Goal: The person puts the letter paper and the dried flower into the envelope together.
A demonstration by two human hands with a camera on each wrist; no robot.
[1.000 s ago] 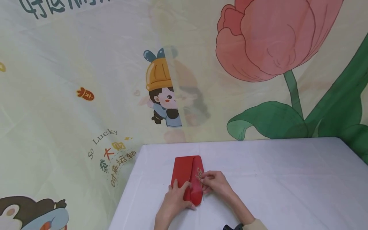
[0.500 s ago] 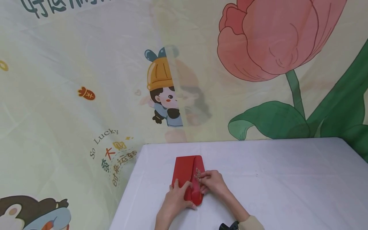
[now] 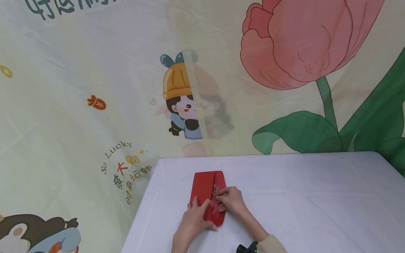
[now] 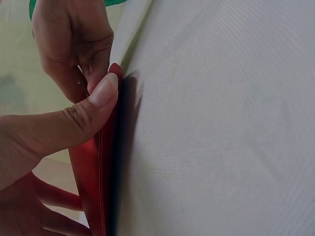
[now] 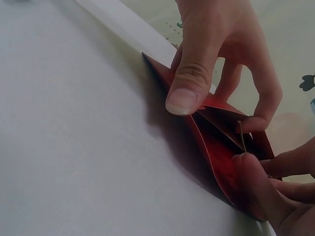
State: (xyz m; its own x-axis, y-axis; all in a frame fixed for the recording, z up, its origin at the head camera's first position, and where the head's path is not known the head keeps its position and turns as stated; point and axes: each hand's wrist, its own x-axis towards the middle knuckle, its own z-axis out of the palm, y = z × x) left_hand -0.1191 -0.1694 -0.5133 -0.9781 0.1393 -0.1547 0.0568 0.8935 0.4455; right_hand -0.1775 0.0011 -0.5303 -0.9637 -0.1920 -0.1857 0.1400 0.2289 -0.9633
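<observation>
A red paper envelope [image 3: 202, 182] lies on the white-covered table, its flap folded out to the right. My left hand [image 3: 193, 220] grips its near part; in the right wrist view the thumb lies at the edge and the mouth gapes. My right hand [image 3: 232, 202] pinches a thin gold-coloured ornament [image 3: 216, 190] with a sprig-like, beaded-looking head, held over the flap right beside the mouth. Its slim stem [image 5: 242, 135] shows inside the gaping mouth in the right wrist view. In the left wrist view the left thumb [image 4: 81, 118] presses the envelope's end, and the right fingers partly hide the ornament.
The white tabletop [image 3: 303, 203] stretches to the right of the hands. Behind it hangs a printed cloth [image 3: 126, 70] with a large tulip and cartoon figures. A black device [image 3: 247, 247] sits at the right wrist, beside a beige sleeve [image 3: 272, 244].
My right hand has moved a little left with the ornament, from the flap's outer side toward the envelope's mouth. The left hand keeps its grip on the envelope.
</observation>
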